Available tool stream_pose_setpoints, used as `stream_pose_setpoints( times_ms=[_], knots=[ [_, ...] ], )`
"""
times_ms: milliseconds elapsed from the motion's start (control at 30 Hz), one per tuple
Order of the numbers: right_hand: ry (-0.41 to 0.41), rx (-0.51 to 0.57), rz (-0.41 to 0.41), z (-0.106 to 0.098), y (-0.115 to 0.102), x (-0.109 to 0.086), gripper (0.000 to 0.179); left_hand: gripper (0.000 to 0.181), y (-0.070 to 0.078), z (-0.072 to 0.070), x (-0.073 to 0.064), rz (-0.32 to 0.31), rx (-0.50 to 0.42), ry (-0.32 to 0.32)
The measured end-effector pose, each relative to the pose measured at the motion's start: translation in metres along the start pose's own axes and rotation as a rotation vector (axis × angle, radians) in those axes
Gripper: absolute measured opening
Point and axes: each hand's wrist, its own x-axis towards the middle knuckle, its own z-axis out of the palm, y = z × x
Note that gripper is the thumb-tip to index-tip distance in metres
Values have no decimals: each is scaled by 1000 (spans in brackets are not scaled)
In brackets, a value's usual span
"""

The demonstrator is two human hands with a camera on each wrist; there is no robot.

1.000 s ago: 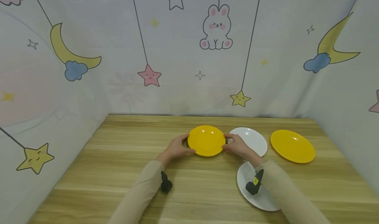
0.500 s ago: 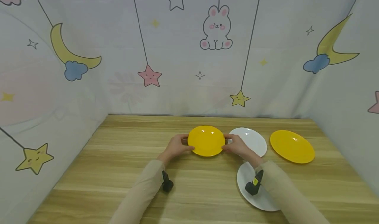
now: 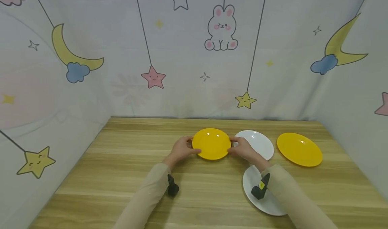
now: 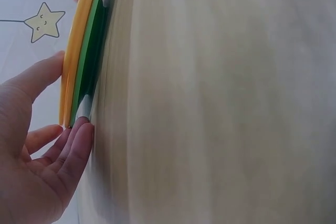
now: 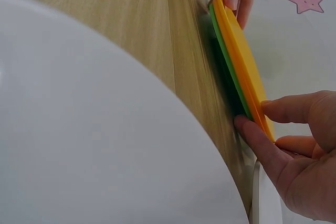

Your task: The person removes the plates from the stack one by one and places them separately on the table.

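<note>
Left sleeve (image 3: 146,192) shifted; held plate (image 3: 211,143) faceup.

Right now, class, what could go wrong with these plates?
The held yellow plate could slip against the green plate beneath if the left hand and right hand move unevenly.

The right hand might knock the far white plate close by.

The right sleeve, over the near white plate, might brush it.

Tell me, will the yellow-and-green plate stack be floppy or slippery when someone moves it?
The yellow-and-green plate stack is probably stiff: its edges don't sag. It might be slippery, since the top yellow plate shines. Its layers could slide apart if tipped, because the green rim looks separate from the yellow.
</note>
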Motion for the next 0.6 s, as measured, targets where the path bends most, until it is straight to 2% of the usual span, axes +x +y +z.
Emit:
stream_pose_setpoints(
  times_ms=[167,400,600],
  knots=[
    [-1,-11,9,-1,0,0,59,65,-1,2,2,-6,44,26],
    [-8,-5,12,-1,0,0,59,69,1,5,3,-50,65,66],
    [-10,-33,-14,-2,1,-1,57,67,5,4,2,-68,71,65]
  ],
)
